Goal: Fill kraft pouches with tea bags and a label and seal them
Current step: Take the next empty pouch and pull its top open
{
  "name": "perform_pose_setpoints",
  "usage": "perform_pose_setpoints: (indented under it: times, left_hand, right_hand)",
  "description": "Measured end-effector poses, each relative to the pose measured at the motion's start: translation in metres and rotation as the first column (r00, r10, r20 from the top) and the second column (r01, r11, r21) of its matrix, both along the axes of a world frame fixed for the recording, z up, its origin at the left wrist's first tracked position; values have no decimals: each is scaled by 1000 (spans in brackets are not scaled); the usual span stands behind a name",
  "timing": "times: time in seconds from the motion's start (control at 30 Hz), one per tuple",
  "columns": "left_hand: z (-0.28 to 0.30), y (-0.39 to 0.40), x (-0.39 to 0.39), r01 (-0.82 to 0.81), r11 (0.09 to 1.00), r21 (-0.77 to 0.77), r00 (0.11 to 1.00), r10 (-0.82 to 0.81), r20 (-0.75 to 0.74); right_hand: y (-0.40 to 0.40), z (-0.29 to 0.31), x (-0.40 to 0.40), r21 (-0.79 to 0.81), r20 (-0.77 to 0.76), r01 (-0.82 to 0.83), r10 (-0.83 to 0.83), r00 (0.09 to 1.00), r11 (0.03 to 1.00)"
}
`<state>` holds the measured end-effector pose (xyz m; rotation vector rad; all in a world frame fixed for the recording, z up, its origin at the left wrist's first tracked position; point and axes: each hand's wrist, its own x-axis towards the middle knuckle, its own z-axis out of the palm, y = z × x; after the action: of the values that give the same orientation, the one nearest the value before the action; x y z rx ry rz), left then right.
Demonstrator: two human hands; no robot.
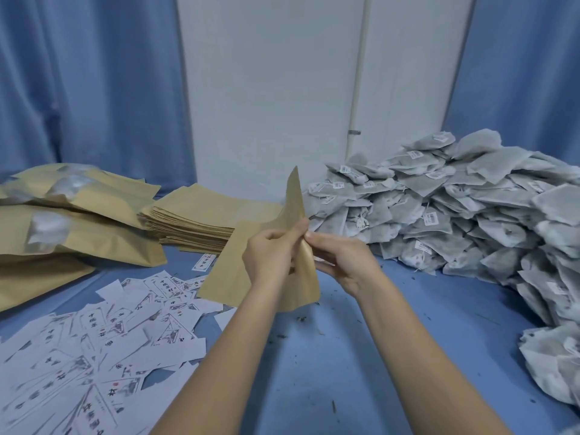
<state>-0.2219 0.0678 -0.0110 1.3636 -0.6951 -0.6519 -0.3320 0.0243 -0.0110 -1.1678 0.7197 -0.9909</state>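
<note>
An empty kraft pouch (pixel 296 202) stands on edge above the blue table, held between both hands at the middle of the view. My left hand (pixel 270 252) pinches one side of it with thumb and fingers. My right hand (pixel 340 257) pinches the other side, its thumb meeting the left thumb at the pouch's edge. A flat stack of empty kraft pouches (pixel 194 218) lies behind the hands to the left. A big heap of grey tea bags (pixel 464 208) fills the right side. White printed labels (pixel 103 337) lie scattered at the lower left.
Filled kraft pouches with clear windows (pixel 62 227) are piled at the far left. A single flat kraft pouch (pixel 226 271) lies on the table (pixel 361 356) just left of my hands. Blue curtains and a white wall stand behind. Tea crumbs dot the blue tabletop.
</note>
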Motion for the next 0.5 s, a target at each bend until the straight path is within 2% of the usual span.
perform_pose_setpoints:
  times: [0.13, 0.2, 0.23, 0.3, 0.37, 0.4, 0.43, 0.5]
  left_hand:
    - [-5, -2, -5, -25, 998, -54, 1000, 25, -7]
    - [-7, -3, -7, -39, 996, -79, 999, 40, 9]
    - [-9, -4, -8, -56, 994, -92, 997, 61, 53]
    - [-11, -5, -13, -89, 989, -116, 961, 116, 253]
    - [-10, -5, -19, -126, 984, -128, 872, 171, 459]
    - [-10, -6, -20, -143, 980, -136, 842, 193, 504]
    - [-10, -7, -21, -150, 978, -143, 832, 203, 516]
    - [-10, -10, -20, -132, 983, -130, 839, 180, 513]
  right_hand:
    - [0, -2, 1, 96, 76, -69, 62, 995, 993]
    - [0, -4, 2, 90, 90, -55, 46, 995, 994]
    - [1, -5, 2, 48, 64, -9, 6, 998, 999]
    - [3, -10, 4, -193, -126, 180, -207, 970, 964]
    - [4, -12, 7, -478, -303, 283, -458, 836, 831]
    - [4, -13, 7, -539, -340, 276, -505, 793, 796]
    - [3, -12, 5, -552, -369, 239, -491, 789, 799]
    - [3, -8, -1, -539, -407, 126, -388, 826, 833]
